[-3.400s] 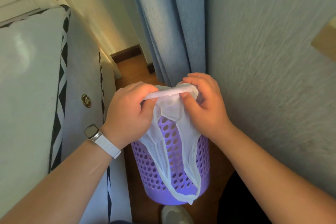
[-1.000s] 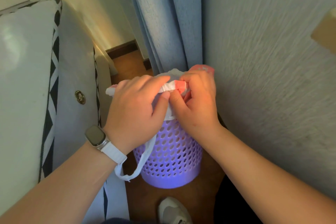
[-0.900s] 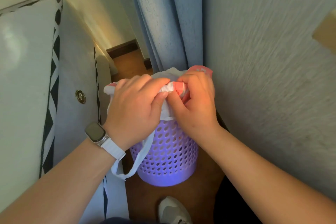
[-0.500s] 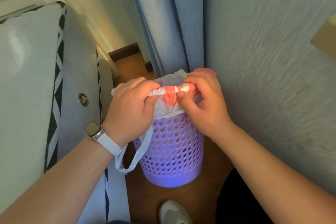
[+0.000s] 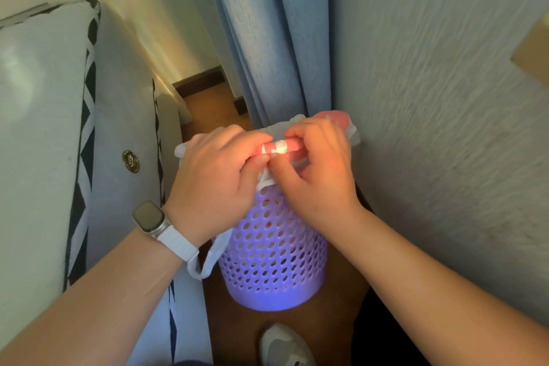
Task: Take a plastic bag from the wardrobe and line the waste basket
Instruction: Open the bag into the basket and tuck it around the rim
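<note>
A purple perforated waste basket (image 5: 271, 264) stands on the wooden floor between a bed and a wall. A thin white plastic bag with red print (image 5: 277, 148) is draped over its rim. My left hand (image 5: 214, 178) and my right hand (image 5: 315, 169) both pinch the bag's bunched edge over the near side of the rim. One white bag handle (image 5: 208, 261) hangs loose down the basket's left side. The basket's inside is hidden by my hands.
A grey mattress with black-and-white trim (image 5: 86, 134) runs along the left. Blue curtains (image 5: 267, 33) hang behind the basket and a textured wall (image 5: 439, 98) is close on the right. My shoe (image 5: 285, 348) rests on the floor just in front of the basket.
The bag hung folded down the basket's front; now its mouth is spread over the rim. Both hands have stayed pinching the near edge, shifting only slightly in the last second.
</note>
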{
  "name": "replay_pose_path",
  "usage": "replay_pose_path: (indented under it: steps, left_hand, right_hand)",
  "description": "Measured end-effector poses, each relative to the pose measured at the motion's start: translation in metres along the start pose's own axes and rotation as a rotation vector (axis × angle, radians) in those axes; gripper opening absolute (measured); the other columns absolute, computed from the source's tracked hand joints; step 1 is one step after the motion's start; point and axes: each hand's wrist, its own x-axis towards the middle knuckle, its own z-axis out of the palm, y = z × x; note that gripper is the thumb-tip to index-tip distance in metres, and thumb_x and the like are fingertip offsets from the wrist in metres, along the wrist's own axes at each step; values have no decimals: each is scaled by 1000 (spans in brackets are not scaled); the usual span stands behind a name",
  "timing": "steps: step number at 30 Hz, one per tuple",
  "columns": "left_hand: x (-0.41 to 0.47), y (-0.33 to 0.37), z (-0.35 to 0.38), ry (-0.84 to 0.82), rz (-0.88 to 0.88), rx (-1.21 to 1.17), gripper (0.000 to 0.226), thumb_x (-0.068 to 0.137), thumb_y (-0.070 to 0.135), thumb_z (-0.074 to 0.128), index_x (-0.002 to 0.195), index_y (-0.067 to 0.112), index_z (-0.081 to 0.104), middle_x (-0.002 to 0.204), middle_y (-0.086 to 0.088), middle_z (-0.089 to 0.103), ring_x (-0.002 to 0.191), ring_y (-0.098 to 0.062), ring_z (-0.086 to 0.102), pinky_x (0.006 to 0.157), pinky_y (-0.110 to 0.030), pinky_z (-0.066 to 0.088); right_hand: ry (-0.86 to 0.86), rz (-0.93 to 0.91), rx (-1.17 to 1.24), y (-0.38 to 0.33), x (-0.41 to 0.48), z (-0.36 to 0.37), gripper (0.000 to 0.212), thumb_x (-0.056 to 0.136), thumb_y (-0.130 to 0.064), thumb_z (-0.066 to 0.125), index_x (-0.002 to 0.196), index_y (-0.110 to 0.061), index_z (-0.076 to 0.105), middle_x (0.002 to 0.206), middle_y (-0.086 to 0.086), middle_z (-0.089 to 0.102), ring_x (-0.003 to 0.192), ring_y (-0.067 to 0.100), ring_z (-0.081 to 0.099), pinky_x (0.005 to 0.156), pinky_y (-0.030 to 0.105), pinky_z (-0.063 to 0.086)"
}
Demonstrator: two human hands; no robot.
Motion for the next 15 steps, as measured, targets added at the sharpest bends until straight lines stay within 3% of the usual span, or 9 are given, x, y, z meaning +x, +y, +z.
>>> replay_pose_path:
  steps: [4,7,12,15]
  left_hand:
    - [0,-14,3,-72,-17,39,27,94,27,44,104,13,66,88,0,60,82,-25,58,74,-33,35]
    - [0,-17,2,-50,9,6,28,94,28,42,97,12,65,86,9,51,80,-18,53,76,-31,31]
    - [0,-20,2,0,-1,-58,20,94,20,46,93,11,64,84,12,47,79,-10,45,72,-34,35]
    - [-1,-17,5,36,-53,-57,14,93,15,50,92,12,63,82,13,45,77,-9,44,71,-34,35]
  right_hand:
    - [-40,-87,-76,10,1,-10,35,81,-38,64,105,-12,65,110,2,63,107,22,57,102,49,38]
    - [-102,-101,-89,24,7,-19,40,81,-41,65,108,-13,67,119,5,62,116,23,55,114,40,25]
    - [-114,-57,10,35,9,-20,29,85,-35,63,98,-9,66,100,2,62,100,23,57,92,43,44]
    - [-13,35,43,30,6,-15,27,83,-32,61,98,-9,65,101,-4,59,100,20,57,92,39,44]
